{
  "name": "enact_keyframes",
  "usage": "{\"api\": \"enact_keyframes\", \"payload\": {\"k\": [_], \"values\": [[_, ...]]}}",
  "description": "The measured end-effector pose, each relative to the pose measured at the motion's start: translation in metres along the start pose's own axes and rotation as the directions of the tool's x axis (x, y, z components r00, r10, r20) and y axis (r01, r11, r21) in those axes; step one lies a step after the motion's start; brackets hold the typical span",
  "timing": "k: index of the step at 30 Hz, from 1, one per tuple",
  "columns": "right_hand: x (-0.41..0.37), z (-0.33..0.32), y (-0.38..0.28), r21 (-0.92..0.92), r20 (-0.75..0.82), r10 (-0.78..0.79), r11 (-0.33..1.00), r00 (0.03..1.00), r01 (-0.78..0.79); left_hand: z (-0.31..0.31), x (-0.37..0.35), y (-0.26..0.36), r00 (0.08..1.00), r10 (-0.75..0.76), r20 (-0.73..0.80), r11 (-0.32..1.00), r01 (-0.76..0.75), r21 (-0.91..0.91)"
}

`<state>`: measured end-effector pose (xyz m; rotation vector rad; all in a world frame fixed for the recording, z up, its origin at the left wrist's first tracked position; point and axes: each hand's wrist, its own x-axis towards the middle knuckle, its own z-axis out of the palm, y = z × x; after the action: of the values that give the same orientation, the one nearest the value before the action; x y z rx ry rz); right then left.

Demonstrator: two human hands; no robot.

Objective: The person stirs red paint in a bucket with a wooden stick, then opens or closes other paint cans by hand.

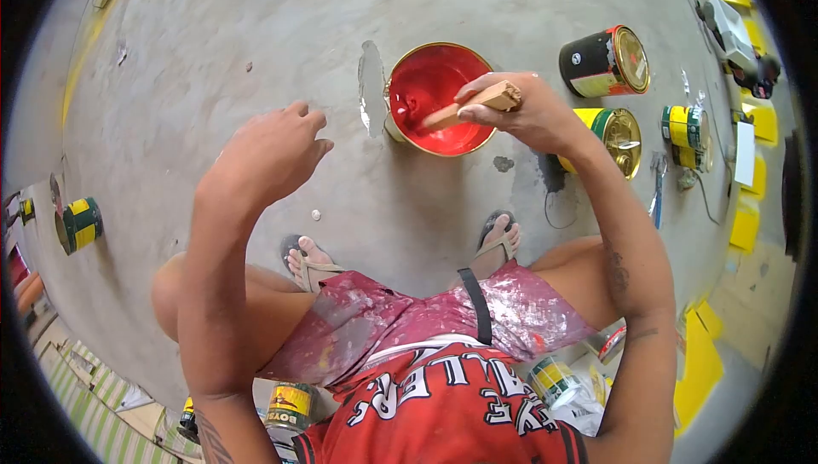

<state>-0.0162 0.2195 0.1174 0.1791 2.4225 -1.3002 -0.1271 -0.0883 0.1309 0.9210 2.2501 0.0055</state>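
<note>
A can [442, 44] of red paint [439, 68] stands on the floor in front of me, its top uncovered. My right hand [521, 110] is closed around a wooden stick [477, 108]. The stick slants down to the left, and its lower end dips into the paint. To the left of the can, my left hand [277, 147] hovers above the floor, touching nothing. Its fingers are loosely bent with the thumb apart, and nothing shows in them.
Right of the paint can lie a black-and-red can [596, 63] and a yellow-labelled can [615, 136]. Smaller cans [686, 136] and a blue-handled brush [657, 195] are farther right. Another can [83, 224] lies at far left. Yellow pieces [741, 225] line the right edge.
</note>
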Motion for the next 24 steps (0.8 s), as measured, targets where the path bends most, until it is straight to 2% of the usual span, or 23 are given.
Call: {"api": "enact_keyframes", "payload": {"k": [1, 3, 5, 6, 7, 9, 13, 15, 16, 17, 19, 21, 23, 24], "values": [[0.001, -0.004, -0.001, -0.032, 0.053, 0.103, 0.994, 0.993, -0.101, 0.001, 0.000, -0.001, 1.000, -0.004, 0.003, 1.000, 0.004, -0.001], [0.004, -0.007, -0.001, -0.085, 0.038, 0.069, 0.994, 0.997, -0.065, 0.004, 0.000, -0.003, 0.998, 0.025, -0.051, 1.000, -0.026, -0.011], [0.006, -0.010, -0.012, -0.286, -0.075, 0.148, 0.944, 0.986, -0.163, 0.004, 0.001, -0.005, 0.999, 0.024, -0.034, 1.000, -0.024, 0.005], [0.007, -0.006, 0.000, -0.363, -0.180, -0.002, 0.930, 0.984, -0.064, 0.004, 0.001, -0.005, 1.000, 0.024, -0.018, 0.999, -0.023, 0.022], [0.009, -0.002, 0.006, -0.362, -0.179, -0.004, 0.930, 0.984, -0.063, 0.003, 0.001, -0.006, 1.000, 0.022, -0.018, 1.000, -0.021, 0.022], [0.011, 0.003, 0.013, -0.397, -0.248, -0.245, 0.908, 0.937, 0.132, 0.002, 0.001, -0.006, 1.000, 0.024, -0.020, 1.000, -0.024, 0.016], [0.012, 0.006, 0.021, -0.319, -0.177, -0.284, 0.922, 0.942, 0.218, 0.002, 0.002, -0.006, 1.000, -0.008, 0.005, 1.000, 0.008, 0.017], [0.011, 0.006, 0.029, -0.070, -0.060, -0.186, 0.981, 0.981, 0.182, 0.007, 0.002, -0.008, 0.996, 0.046, -0.079, 0.999, -0.047, -0.005], [0.010, 0.004, 0.029, 0.037, 0.003, -0.116, 0.993, 0.993, 0.116, 0.007, 0.002, -0.009, 0.996, 0.046, -0.079, 0.999, -0.047, -0.004], [0.009, 0.001, 0.027, 0.038, 0.002, -0.116, 0.993, 0.993, 0.116, 0.008, 0.002, -0.008, 0.996, 0.046, -0.080, 0.999, -0.046, -0.005], [0.008, -0.008, 0.015, 0.019, 0.071, 0.106, 0.994, 0.992, -0.107, 0.007, 0.003, -0.008, 0.996, 0.047, -0.081, 0.999, -0.047, -0.003], [0.007, -0.015, 0.009, -0.029, 0.048, 0.093, 0.995, 0.995, -0.092, 0.006, 0.003, -0.006, 0.997, 0.041, -0.066, 0.999, -0.041, 0.001], [0.008, -0.016, 0.000, -0.284, -0.104, 0.095, 0.951, 0.990, -0.121, 0.005, 0.003, -0.004, 0.997, 0.040, -0.059, 0.999, -0.040, 0.000], [0.007, -0.014, -0.001, -0.288, -0.138, 0.040, 0.955, 0.990, -0.079, 0.005, 0.004, -0.003, 0.998, 0.034, -0.053, 0.999, -0.035, -0.003]]}}
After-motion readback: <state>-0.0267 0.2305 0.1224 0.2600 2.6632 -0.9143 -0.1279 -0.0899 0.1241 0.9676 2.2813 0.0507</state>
